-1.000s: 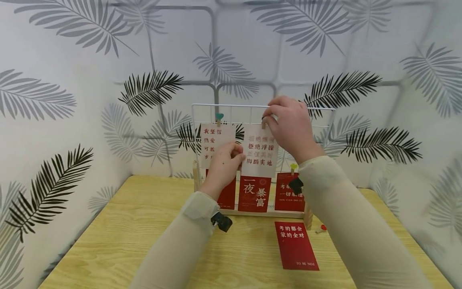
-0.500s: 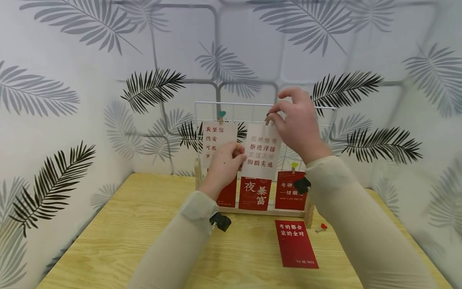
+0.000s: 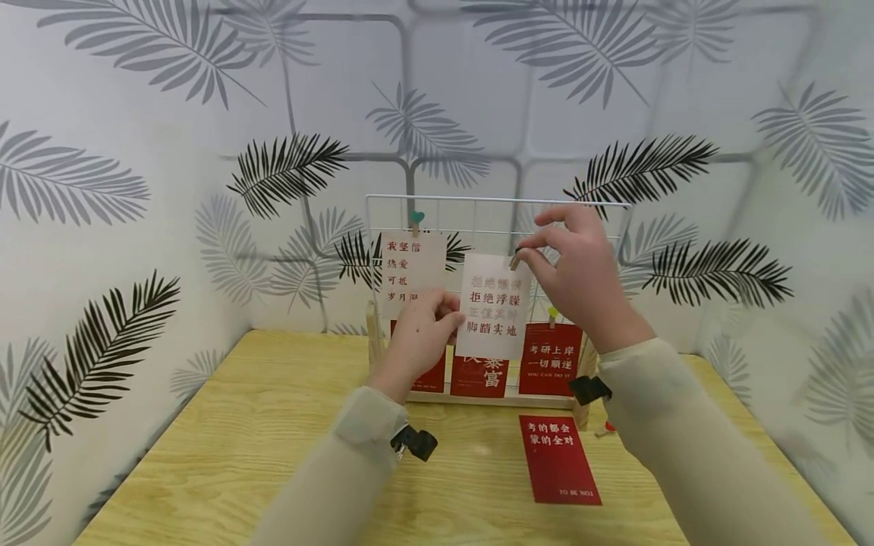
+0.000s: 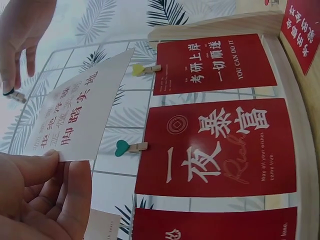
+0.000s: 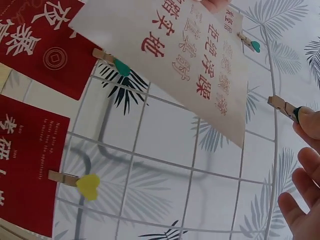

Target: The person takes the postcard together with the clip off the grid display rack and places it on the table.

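My left hand [image 3: 418,334] pinches the left edge of a white card [image 3: 495,307] printed with red and pale characters. The card hangs in front of a white wire grid rack [image 3: 478,200], apart from it. Between thumb and finger, my right hand [image 3: 580,265] holds a small wooden clothespin [image 5: 283,107] with a dark top. In the right wrist view that clothespin is clear of the card. Another white card [image 3: 403,265] is clipped to the grid at upper left by a clothespin with a teal heart [image 3: 417,218]. The lower grid bears red cards [image 4: 215,145], partly covered in the head view.
A loose red card [image 3: 561,462] lies on the wooden table [image 3: 287,470] before the rack. Beside the rack's right foot is a red-topped clothespin [image 3: 608,428], partly hidden by my sleeve. A yellow-heart clothespin [image 5: 75,182] holds the right red card.
The white card in my left hand has come down, covering more of the middle red card. My right hand, with the clothespin, has moved down and slightly right.
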{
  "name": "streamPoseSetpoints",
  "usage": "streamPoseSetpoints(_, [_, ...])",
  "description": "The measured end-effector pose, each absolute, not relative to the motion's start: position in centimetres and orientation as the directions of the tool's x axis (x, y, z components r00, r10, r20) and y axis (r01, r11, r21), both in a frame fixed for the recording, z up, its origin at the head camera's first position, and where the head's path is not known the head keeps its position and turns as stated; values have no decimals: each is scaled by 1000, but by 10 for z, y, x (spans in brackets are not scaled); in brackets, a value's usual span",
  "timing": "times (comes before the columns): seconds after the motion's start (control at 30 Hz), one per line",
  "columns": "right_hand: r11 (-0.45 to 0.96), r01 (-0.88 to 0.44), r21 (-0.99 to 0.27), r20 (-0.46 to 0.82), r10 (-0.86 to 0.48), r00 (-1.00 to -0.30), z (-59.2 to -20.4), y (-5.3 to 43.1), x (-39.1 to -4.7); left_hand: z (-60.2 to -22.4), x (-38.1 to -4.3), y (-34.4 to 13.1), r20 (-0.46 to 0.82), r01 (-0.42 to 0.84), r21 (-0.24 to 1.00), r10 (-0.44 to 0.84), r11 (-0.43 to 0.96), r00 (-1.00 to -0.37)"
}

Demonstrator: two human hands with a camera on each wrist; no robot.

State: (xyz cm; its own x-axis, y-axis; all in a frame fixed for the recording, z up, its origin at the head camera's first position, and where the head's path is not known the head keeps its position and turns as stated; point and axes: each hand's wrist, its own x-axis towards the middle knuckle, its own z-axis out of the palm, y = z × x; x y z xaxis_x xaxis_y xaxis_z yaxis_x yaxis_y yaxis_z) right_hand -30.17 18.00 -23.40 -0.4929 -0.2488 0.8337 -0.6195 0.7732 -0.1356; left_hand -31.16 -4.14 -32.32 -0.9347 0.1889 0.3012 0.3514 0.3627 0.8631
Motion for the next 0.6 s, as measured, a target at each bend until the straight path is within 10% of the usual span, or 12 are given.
streamPoseSetpoints(0.6, [774, -544, -324, 759, -130, -638, -288, 213, -294, -356, -297, -49, 187, 244, 916, 197, 320, -962])
